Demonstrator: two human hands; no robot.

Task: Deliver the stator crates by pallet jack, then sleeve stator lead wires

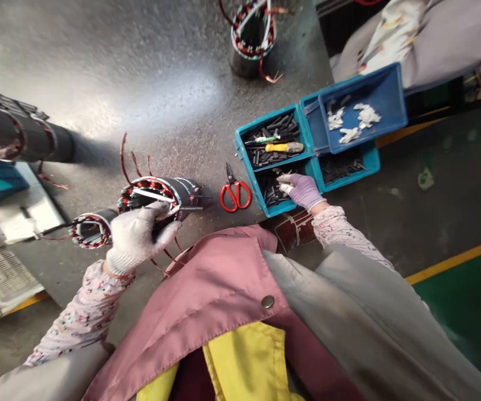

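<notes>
My left hand (137,234), in a white knit glove, is at the open end of a motor stator (188,192) with red-brown windings. Its fingers are curled near the rim beside a white strip (152,195); what is between the fingertips is not clear. Copper leads stick out from this stator on both sides. My right hand (302,190), in a purple glove with pale fingertips, reaches into the near compartment of a blue parts bin (267,210). Short black tube pieces (270,186) lie there under its bent, drawn-together fingers.
Red-handled scissors (236,196) lie between stator and bin. A yellow-handled tool (284,147) rests in the far compartment. A tilted blue box (363,120) holds white scraps. Other stators stand on the table: a small one (92,229), one behind (252,42); a dark cylinder (27,133) lies left.
</notes>
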